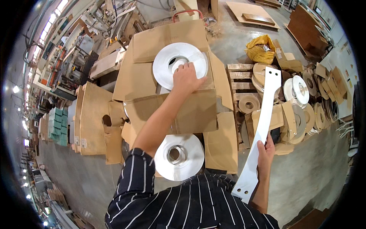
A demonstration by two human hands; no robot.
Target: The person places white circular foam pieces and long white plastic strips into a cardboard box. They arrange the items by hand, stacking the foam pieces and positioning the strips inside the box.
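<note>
My left hand (185, 79) reaches forward and rests on a large white roll of banding (163, 65), its fingertips by the centre hole and its thumb spread to the right. That roll lies flat on top of an opened cardboard box (171, 110). In my right hand (265, 152) is a long, curved white panel (263, 122) with dark holes at both ends; it stands tilted along my right side, gripped at its lower half. A second white roll (194, 152) with a hollow core lies at the near side of the box, close to my body.
Box flaps (221, 143) spread out to the right. Beyond them stand a wooden pallet (241, 86), a yellow bag (261, 49) and several brown and white rolls (301, 89). Large boards (93, 118) lean at the left. Machinery (72, 65) stands farther off left.
</note>
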